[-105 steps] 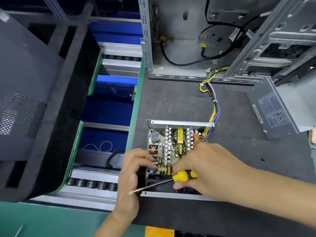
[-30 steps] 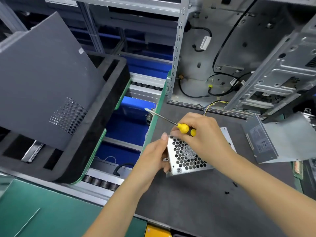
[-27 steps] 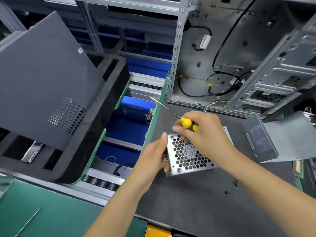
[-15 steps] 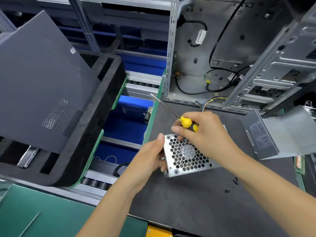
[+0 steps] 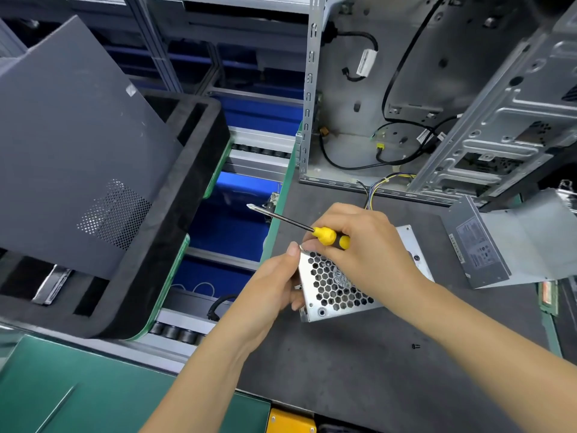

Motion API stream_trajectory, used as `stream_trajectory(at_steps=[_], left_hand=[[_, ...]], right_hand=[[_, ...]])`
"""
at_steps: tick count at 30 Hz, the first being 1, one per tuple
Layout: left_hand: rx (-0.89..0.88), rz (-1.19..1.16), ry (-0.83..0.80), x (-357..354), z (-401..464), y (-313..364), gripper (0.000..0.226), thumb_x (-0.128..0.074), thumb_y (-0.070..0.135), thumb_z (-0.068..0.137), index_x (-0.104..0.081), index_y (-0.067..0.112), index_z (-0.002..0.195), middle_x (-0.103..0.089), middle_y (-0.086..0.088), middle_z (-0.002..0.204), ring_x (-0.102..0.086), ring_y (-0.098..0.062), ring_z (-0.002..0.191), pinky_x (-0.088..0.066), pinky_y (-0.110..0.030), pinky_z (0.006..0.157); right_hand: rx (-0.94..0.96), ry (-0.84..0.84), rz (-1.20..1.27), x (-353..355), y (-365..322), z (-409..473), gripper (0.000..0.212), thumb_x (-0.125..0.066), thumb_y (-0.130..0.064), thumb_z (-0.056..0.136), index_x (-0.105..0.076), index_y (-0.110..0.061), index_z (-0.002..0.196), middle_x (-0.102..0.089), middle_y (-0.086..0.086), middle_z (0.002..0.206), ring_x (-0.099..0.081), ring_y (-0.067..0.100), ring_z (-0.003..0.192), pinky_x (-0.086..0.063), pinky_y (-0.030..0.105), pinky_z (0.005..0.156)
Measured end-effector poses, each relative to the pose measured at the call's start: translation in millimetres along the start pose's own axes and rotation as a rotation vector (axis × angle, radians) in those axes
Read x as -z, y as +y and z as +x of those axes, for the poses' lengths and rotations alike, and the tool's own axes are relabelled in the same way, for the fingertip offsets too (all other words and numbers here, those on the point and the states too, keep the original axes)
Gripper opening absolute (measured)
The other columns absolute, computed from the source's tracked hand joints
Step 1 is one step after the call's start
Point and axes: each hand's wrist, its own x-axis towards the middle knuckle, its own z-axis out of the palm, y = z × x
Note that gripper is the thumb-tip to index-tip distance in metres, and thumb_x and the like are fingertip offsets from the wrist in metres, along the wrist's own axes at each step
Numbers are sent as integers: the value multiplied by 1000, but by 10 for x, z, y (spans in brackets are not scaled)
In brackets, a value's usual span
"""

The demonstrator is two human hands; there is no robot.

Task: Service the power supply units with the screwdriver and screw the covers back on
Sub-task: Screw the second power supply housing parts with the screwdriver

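So compared to a few seconds back this is a pretty big jump: the power supply unit [image 5: 337, 292] was lying open with the board and coils showing, and now the perforated cover is sitting on top, honeycomb grille facing up. Over the last second it's barely moved, just small adjustments.

Closest to me there's a loose black screw [image 5: 415, 346] on the dark grey mat [image 5: 343, 370], a little apart from the unit. The left hand [image 5: 271, 295] grips the unit's left edge, thumb up on the top corner, fingers curled round the side. The right hand [image 5: 365, 248] rests over the far half of the cover with its fingers wrapped round the yellow handle of the screwdriver [image 5: 324, 235]. The shaft points up and left, tip hanging out past the mat edge, touching nothing.

My read: servicing on this one looks done, and it's now about seating the cover square before driving screws. At least one corner hole looks empty, so the screwing is still to come.

Further back there's a second grey PSU [image 5: 477, 248] off to the right and the open PC case [image 5: 406, 89] behind
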Motion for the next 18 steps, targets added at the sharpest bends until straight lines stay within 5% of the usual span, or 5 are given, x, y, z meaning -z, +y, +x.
stream_trajectory(at_steps=[9,13,18], left_hand=[[-20,-30,17,-3,-6,-16,62,-37,56,98,-60,-2,101,-55,-10,72,-41,-12,54,-38,-18,52],[-30,-67,8,-21,-21,7,47,-37,50,96,-69,16,98,-60,-2,73,-46,-10,58,-38,-21,52],[-22,-127,-12,-7,-7,12,48,-40,47,96,-61,5,102,-59,-8,78,-49,-11,59,-40,-22,52]], right_hand=[[37,58,-125,-42,-33,2,17,-72,-35,82,-69,-18,79,-60,-6,79,-55,17,71,-44,33,58],[131,88,-229,-48,-48,-24,15,-76,-27,80,-66,-16,75,-61,-4,76,-56,21,64,-40,29,52],[207,67,-291,-21,-42,-50,11,-75,-18,78,-66,-12,74,-61,0,74,-54,27,54,-40,29,45]])
